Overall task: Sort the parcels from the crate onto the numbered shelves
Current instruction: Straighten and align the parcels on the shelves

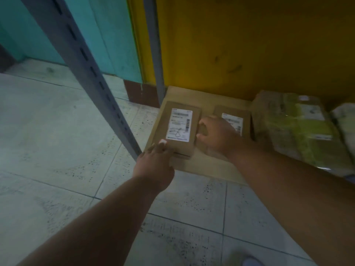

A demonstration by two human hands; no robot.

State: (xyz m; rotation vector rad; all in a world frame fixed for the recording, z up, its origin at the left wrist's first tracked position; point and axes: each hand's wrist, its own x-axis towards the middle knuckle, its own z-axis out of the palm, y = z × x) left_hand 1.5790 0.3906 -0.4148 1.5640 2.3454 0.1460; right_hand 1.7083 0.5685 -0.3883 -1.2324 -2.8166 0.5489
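A small brown cardboard parcel (177, 129) with a white label lies flat on the lowest shelf board (207, 167). My left hand (155, 162) touches its near left corner with the fingers pointing forward. My right hand (217, 136) rests against its right side, fingers curled toward the edge. A second labelled brown parcel (233, 117) lies just behind my right hand, partly hidden by it. Further right lie a parcel wrapped in green-tinted plastic (299, 131) and a pale one (343, 120) at the frame's edge.
A grey slotted steel upright (84, 60) slants across the left, and a second post (155, 54) stands at the shelf's back corner. A yellow wall (249, 45) backs the shelf, with a teal wall (99, 35) to the left. Pale tiled floor (57, 131) fills the foreground.
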